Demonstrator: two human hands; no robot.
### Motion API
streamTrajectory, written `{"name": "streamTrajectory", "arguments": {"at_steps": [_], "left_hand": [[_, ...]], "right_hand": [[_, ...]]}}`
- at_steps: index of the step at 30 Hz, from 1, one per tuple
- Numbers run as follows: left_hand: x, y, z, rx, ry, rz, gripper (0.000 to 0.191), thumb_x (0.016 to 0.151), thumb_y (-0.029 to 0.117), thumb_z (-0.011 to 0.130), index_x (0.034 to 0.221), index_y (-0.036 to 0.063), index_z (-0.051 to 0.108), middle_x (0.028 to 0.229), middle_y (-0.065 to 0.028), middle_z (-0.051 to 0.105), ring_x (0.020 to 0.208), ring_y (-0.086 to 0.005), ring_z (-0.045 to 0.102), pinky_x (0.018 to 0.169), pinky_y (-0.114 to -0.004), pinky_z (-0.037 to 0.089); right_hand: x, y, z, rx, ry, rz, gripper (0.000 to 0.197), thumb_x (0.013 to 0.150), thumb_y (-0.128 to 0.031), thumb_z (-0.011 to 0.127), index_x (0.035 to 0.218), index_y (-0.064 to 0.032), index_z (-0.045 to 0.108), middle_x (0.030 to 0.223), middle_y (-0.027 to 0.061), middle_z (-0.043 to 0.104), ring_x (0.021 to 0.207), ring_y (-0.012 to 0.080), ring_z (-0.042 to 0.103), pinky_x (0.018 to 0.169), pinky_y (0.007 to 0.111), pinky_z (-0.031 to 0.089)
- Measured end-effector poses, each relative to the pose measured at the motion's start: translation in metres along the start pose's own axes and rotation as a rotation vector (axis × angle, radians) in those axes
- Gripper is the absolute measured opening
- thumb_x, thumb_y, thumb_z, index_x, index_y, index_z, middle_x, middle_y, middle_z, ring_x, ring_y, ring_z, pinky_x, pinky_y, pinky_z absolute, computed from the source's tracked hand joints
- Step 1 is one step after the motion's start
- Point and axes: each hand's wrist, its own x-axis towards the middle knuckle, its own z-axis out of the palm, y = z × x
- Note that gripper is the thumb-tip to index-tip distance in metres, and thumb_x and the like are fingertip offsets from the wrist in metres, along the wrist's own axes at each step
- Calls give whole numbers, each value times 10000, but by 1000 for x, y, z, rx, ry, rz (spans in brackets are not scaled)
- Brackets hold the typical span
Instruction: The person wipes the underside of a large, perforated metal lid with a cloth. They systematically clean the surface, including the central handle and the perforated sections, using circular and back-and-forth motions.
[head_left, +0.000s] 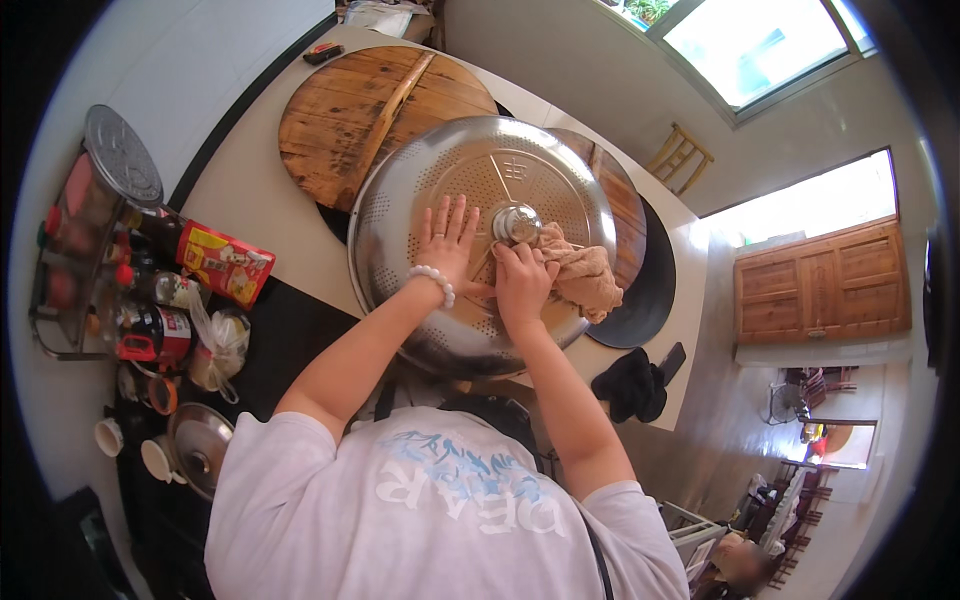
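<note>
A large perforated stainless-steel steamer plate (457, 165), domed and shiny, lies before me with a round metal knob (516, 223) at its middle. My left hand (448, 255) rests flat on the metal left of the knob, fingers spread, a pale bead bracelet at the wrist. Just below the knob, my right hand (523, 285) has its fingers curled around one end of a tan cloth (589, 277). The rest of the cloth is bunched to the right over the plate's surface and rim. Part of the plate's near side is hidden by my arms.
Two round wooden lids, one at left (337, 112) and one at right (626, 202), lie behind the plate. Bottles (154, 334) and a red food packet (225, 262) crowd the left. A black cloth (630, 386) lies at the counter's right edge. A person (742, 559) is at lower right.
</note>
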Motion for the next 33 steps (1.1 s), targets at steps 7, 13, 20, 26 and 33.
{"name": "streamTrajectory", "arguments": {"at_steps": [7, 13, 20, 26, 33], "left_hand": [[-4, 4, 7, 22, 36, 0, 1433, 600, 900, 662, 1633, 116, 54, 1699, -140, -9, 1562, -341, -71, 1250, -502, -58], [-7, 11, 10, 12, 49, -11, 1433, 602, 915, 640, 1633, 111, 55, 1699, -140, -10, 1562, -338, -77, 1248, -499, -59], [-12, 14, 10, -3, 43, -13, 1438, 603, 930, 621, 1631, 98, 56, 1697, -146, -5, 1561, -341, -78, 1244, -504, -62], [-13, 13, 13, 10, 71, -23, 1436, 597, 904, 654, 1630, 97, 70, 1696, -148, 14, 1562, -343, -59, 1244, -505, -55], [-14, 15, 9, -3, 70, -42, 1429, 593, 878, 682, 1629, 97, 83, 1700, -134, 25, 1565, -337, -51, 1245, -503, -52]], "right_hand": [[-5, 25, -16, 66, -53, -61, 131, 805, -132, 693, 921, -182, 728, 853, 5, 594, 886, 208, 592, 794, 393, 374], [3, 55, -32, 110, -102, -236, 127, 804, -101, 700, 918, -155, 716, 827, 9, 577, 846, 215, 588, 779, 387, 388], [11, 95, -22, 127, -52, -387, 92, 799, -110, 671, 881, -151, 665, 801, 15, 537, 829, 212, 582, 772, 380, 416], [27, 103, -10, 79, 10, -306, 141, 806, -105, 679, 944, -101, 655, 834, 41, 560, 854, 223, 591, 796, 392, 430], [10, 89, -14, 82, -55, -336, 140, 810, -113, 640, 941, -65, 642, 826, 51, 553, 861, 229, 593, 804, 395, 434]]}}
